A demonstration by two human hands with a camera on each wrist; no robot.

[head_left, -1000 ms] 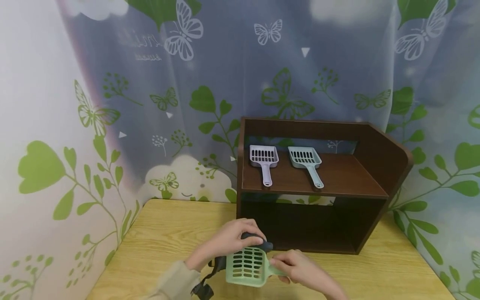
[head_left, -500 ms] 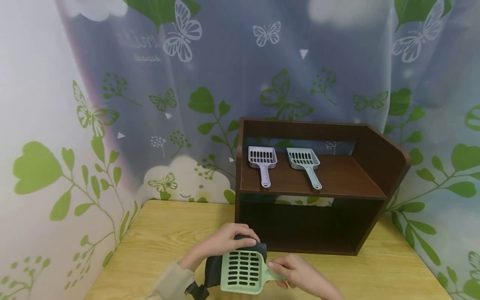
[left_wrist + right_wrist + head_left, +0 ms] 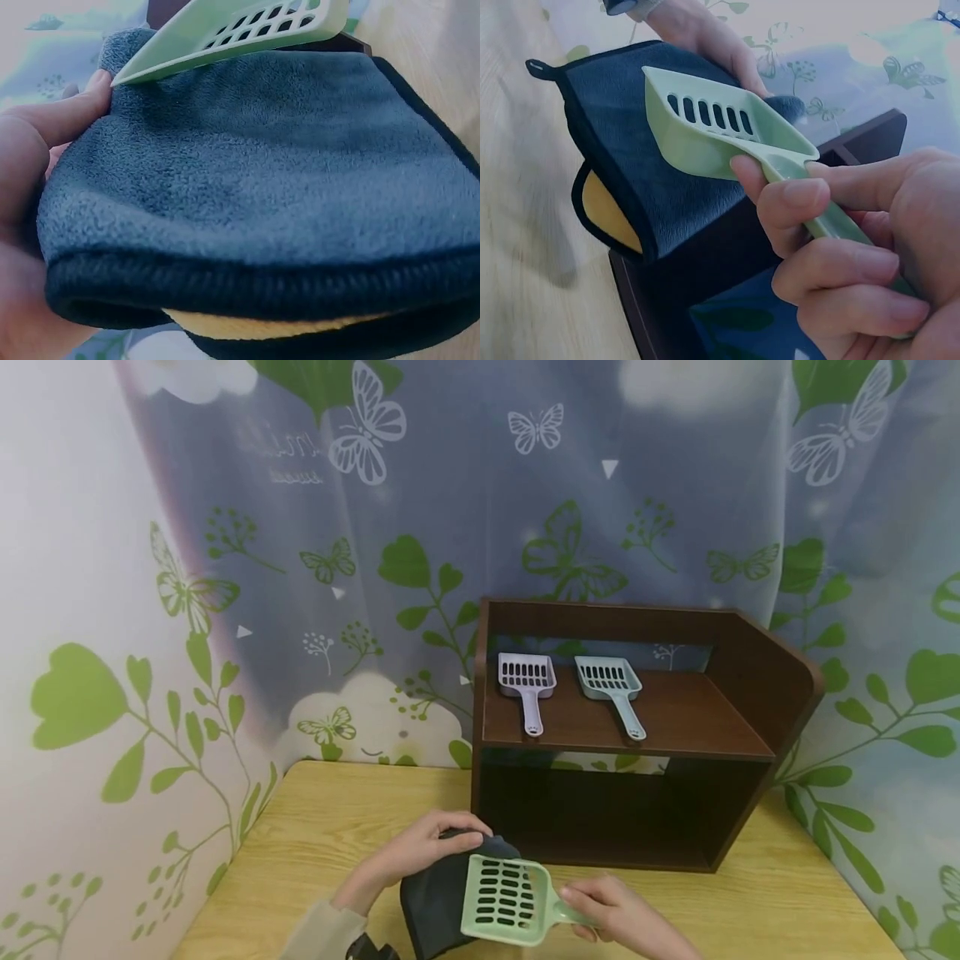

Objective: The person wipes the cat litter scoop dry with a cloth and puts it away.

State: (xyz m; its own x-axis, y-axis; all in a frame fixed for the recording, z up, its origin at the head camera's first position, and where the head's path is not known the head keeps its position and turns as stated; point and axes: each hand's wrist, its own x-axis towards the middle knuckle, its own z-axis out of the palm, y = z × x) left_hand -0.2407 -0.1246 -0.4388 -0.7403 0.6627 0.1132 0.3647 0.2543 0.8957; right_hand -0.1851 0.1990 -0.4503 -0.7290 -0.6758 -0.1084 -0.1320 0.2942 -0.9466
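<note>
A light green litter scoop [image 3: 542,906] with a slotted basket is held by its handle in my right hand [image 3: 611,910], fingers curled round it in the right wrist view. My left hand [image 3: 423,852] grips a folded dark blue-grey cloth [image 3: 247,165] at one edge, thumb on top. Black binding runs along the cloth's border, and a yellow layer [image 3: 611,214] shows beneath it. The scoop's basket overlaps the cloth in every view; in the left wrist view its pointed corner sits close to my left thumb. Part of the cloth is hidden behind the basket.
A dark brown two-level shelf [image 3: 690,710] stands at the back of the wood-grain table [image 3: 360,802]. On its upper board lie a lilac litter scoop [image 3: 531,710] and a pale blue litter scoop [image 3: 626,714], handles toward me. A patterned curtain [image 3: 450,485] hangs behind.
My left hand has moved left and slightly down with the cloth, and more of the cloth shows left of the scoop. The green scoop shifted a little left, then back right.
</note>
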